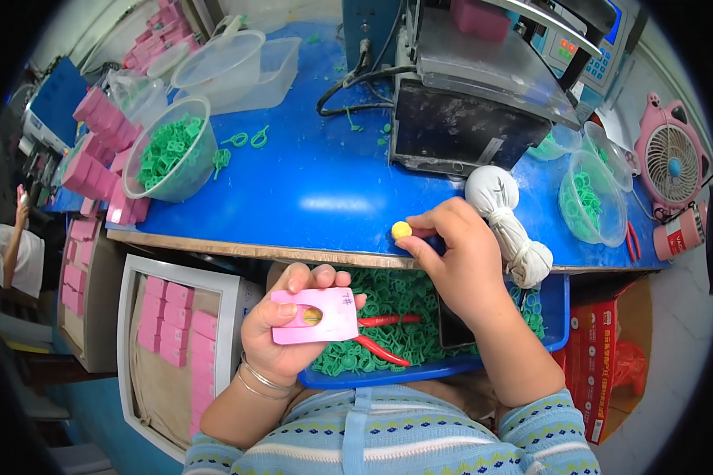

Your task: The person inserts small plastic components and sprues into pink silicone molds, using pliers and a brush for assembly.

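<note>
My left hand (263, 340) is closed round a pink block (337, 317) with an oval opening, its thumb beside the opening. Something yellowish shows inside that opening. Over the front edge of the blue table, my right hand (466, 265) pinches a small round yellow piece (402, 230) between thumb and fingertip. The hands are apart. Beneath them, a blue tray (560, 317) is full of small green plastic pieces (420, 340). Red-handled pliers (384, 348) lie on these pieces, their head hidden behind my left hand. A dark flat object (453, 323) rests beside my right forearm.
A bowl of green pieces (166, 150) and stacked pink blocks (95, 174) stand left. A dark machine (467, 119) stands at the back. A tied white cloth bundle (507, 222) lies near my right hand. Another bowl (590, 198) and a pink fan (673, 150) are right.
</note>
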A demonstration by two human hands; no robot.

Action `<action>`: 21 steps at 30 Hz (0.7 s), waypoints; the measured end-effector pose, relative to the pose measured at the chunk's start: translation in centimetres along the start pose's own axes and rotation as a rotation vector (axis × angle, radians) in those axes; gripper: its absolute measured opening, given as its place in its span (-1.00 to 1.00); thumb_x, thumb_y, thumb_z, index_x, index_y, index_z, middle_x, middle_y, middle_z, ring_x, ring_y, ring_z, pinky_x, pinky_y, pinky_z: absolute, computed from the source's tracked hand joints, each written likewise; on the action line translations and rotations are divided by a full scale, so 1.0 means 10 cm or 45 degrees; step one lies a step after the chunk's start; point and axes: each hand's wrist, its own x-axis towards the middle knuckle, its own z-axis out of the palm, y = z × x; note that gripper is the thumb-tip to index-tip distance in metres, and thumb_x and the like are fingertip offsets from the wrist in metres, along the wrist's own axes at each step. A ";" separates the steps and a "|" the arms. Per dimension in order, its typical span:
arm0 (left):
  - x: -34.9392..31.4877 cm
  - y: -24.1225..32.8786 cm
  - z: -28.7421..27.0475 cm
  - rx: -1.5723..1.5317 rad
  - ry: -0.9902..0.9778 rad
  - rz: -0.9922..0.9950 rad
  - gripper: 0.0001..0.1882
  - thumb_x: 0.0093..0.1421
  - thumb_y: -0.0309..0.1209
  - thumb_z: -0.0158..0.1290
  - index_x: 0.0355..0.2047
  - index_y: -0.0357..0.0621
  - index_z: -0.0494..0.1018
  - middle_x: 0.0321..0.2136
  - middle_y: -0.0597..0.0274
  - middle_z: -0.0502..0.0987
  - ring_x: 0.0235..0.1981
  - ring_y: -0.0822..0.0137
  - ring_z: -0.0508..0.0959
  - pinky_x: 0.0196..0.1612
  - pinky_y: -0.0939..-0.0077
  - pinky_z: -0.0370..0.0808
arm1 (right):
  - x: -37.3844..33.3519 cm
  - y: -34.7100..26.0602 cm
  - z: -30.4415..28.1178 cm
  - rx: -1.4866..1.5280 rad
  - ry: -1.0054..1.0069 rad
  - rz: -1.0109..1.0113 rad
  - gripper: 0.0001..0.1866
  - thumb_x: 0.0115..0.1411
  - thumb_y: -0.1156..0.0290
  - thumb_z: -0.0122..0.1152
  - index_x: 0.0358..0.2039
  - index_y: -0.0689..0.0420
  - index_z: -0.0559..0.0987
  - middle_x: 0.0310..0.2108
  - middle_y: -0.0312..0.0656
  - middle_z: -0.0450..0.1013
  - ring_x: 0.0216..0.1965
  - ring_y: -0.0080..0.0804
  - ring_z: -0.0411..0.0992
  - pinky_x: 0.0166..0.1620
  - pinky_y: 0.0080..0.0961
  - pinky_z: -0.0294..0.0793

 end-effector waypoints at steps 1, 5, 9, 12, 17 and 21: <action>-0.01 -0.01 0.02 0.014 0.042 0.000 -0.81 -0.10 -0.51 0.02 -0.40 -0.06 0.39 -0.16 0.16 0.44 0.12 0.14 0.25 0.20 0.00 0.12 | -0.03 -0.03 0.00 0.005 0.091 0.001 -0.74 -0.08 0.32 0.32 -0.35 0.11 0.54 -0.41 -0.19 0.39 -0.41 -0.28 0.40 -0.38 -0.40 0.38; -0.02 -0.09 0.08 -0.056 0.072 0.044 -0.71 0.00 -0.42 -0.01 -0.21 -0.13 0.39 0.05 -0.05 0.31 0.23 0.06 0.10 0.26 0.03 0.00 | -0.34 -0.19 -0.04 0.202 -0.024 -0.622 -0.55 -0.15 0.20 0.35 -0.23 0.09 0.51 -0.28 -0.19 0.37 -0.24 -0.23 0.36 -0.22 -0.36 0.37; -0.06 -0.20 0.29 0.121 0.075 0.049 -0.49 0.12 -0.20 -0.01 0.04 -0.16 0.26 0.14 -0.11 0.17 0.26 0.04 0.02 0.28 0.11 -0.05 | -0.39 -0.21 0.08 0.470 -0.159 -0.613 -0.57 -0.06 0.31 0.28 -0.15 0.16 0.48 -0.20 -0.11 0.39 -0.18 -0.18 0.38 -0.14 -0.35 0.37; -0.05 -0.17 0.40 0.563 0.084 0.054 -0.13 -0.06 0.03 0.19 0.15 -0.19 0.16 0.20 -0.20 0.02 0.27 -0.03 -0.03 0.24 0.10 0.05 | -0.50 -0.16 -0.03 0.890 -0.488 -0.183 -0.64 0.14 0.49 0.08 -0.03 0.21 0.36 -0.18 -0.06 0.41 -0.15 -0.25 0.41 -0.08 -0.40 0.36; -0.03 -0.08 0.41 1.962 -0.318 0.303 -0.25 -0.18 -0.24 0.34 0.02 -0.14 0.29 -0.03 -0.02 0.21 0.06 0.10 0.22 0.06 0.33 0.21 | -0.63 -0.10 0.11 1.991 -0.545 0.509 -0.71 0.25 0.44 -0.04 -0.06 0.12 0.17 -0.19 -0.22 0.32 -0.18 -0.55 0.30 -0.10 -0.52 0.31; 0.04 -0.11 0.56 2.490 -0.234 0.369 -0.24 -0.33 -0.36 0.36 -0.04 -0.23 0.34 -0.32 0.15 0.38 -0.34 0.23 0.33 -0.25 0.45 0.31 | -0.61 -0.24 0.09 1.910 -0.542 0.517 -0.62 0.07 0.41 0.26 -0.33 0.05 0.16 -0.33 -0.34 0.20 -0.29 -0.67 0.19 -0.19 -0.62 0.27</action>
